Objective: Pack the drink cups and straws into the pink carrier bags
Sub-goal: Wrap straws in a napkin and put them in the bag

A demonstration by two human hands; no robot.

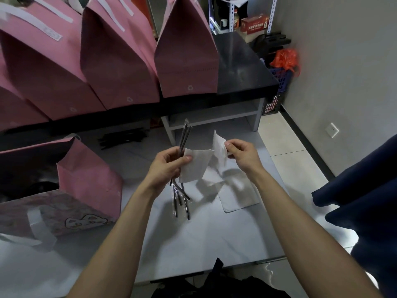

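A pale grey desk [214,244] is seen from above, beside a tiled floor and a grey wall with a white socket [332,130]. Behind it, a black-topped counter [242,61] carries closed pink carrier bags [120,61] in a row; one open pink carrier bag [90,181] is set at the desk's left edge, its interior too dark to be made out. No drink cups can be identified. A dark garment [365,201] is cut off at the right edge. The left hand [167,166] is raised above the desk, its grip curled round a bundle of wrapped straws [182,168] and a white napkin [195,166] pinched under the thumb. The right hand [240,155] is held level with it, a second napkin [220,149] pinched between thumb and fingertips. A flat clear packet [238,196] lies on the desk below
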